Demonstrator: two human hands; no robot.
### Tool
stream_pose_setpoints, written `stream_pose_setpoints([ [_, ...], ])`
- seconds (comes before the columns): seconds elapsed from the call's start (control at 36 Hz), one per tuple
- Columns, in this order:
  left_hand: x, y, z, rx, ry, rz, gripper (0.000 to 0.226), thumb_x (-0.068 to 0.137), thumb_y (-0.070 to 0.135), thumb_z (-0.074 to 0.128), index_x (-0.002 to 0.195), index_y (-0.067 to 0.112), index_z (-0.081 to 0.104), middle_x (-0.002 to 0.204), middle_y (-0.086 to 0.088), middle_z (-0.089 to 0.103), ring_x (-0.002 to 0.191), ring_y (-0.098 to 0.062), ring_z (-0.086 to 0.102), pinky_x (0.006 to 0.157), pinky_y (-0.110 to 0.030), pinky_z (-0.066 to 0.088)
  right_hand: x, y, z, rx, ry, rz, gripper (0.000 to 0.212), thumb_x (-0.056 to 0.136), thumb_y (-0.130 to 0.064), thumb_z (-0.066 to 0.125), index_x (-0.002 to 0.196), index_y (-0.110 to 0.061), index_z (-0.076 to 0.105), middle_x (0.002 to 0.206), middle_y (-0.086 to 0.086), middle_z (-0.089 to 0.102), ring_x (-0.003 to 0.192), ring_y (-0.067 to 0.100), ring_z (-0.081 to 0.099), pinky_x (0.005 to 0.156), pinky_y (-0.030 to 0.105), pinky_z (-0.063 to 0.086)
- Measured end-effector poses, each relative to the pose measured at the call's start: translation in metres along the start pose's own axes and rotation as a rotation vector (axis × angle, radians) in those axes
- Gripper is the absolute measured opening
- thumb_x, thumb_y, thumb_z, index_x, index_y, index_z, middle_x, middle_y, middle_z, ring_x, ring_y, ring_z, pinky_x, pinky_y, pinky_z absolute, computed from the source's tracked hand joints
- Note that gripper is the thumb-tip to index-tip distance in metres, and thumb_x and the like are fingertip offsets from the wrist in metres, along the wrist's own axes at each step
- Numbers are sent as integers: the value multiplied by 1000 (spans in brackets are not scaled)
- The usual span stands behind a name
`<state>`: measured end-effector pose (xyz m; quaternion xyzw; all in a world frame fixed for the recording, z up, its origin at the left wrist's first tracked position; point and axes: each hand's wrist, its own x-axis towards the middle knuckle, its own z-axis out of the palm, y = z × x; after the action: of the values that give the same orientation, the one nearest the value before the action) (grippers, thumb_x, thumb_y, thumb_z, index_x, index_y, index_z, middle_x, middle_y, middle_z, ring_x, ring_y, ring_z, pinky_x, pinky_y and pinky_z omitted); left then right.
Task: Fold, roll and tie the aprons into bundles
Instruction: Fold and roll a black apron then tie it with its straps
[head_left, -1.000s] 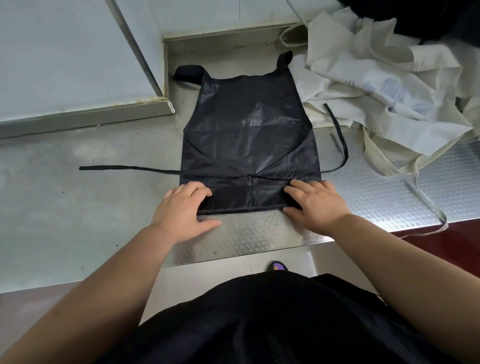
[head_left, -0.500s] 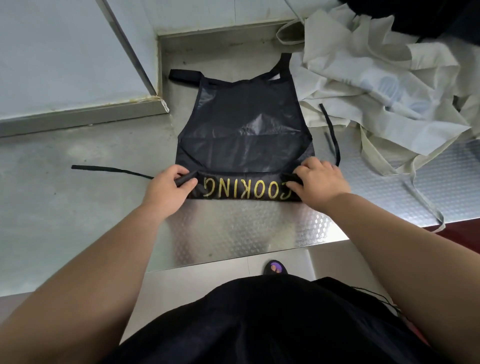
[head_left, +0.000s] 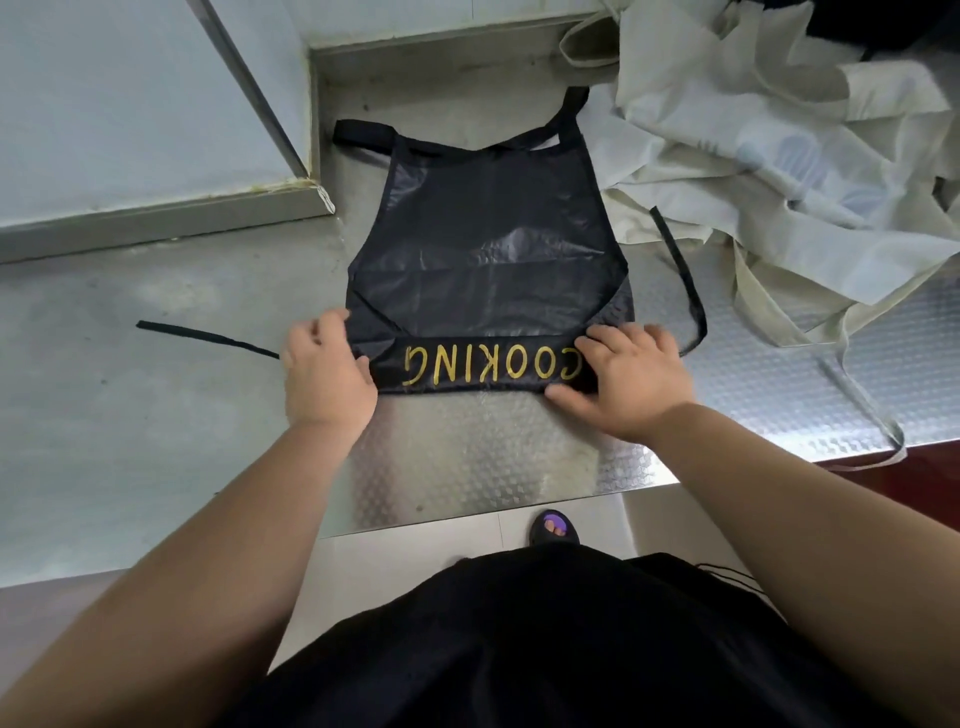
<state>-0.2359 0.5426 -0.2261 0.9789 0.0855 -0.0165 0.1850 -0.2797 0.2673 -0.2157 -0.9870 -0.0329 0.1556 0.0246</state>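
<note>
Across the steel worktop (head_left: 467, 457), cream aprons (head_left: 753, 130) lie heaped just right of our black apron (head_left: 488, 234), spread flat with its near edge rolled into a band (head_left: 467, 366). Our left hand (head_left: 324, 374) curls round the band's left end; our right hand (head_left: 623, 379) pinches its right end. Pushing unevenly could skew the roll, the slick cloth could spring loose, and the apron's right tie (head_left: 685, 280) might snag that heap

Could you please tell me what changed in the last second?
Left hand and right hand rolled the near edge of the black apron away from the person, exposing gold COOKING lettering; both grip the roll's ends. The cream aprons stayed put.
</note>
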Motion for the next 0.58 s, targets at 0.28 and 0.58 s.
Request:
stream_pose_setpoints([
  [0.28,-19,-16,1,205,-262,381,71,74,68,55,131,26,50,135,8,46,124,-17,44,103,-38,27,2,4,-5,7,4,-38,52,94,-57,32,122,-21,56,123,-1,62,119,22,50,112,39,16],
  [0.58,-6,-13,-34,-150,-600,39,23,90,33,58,96,13,68,81,-7,63,74,-18,56,66,-28,38,-11,12,-30,135,-220,-8,16,87,-32,50,78,-20,45,66,-4,45,77,25,50,48,24,26],
])
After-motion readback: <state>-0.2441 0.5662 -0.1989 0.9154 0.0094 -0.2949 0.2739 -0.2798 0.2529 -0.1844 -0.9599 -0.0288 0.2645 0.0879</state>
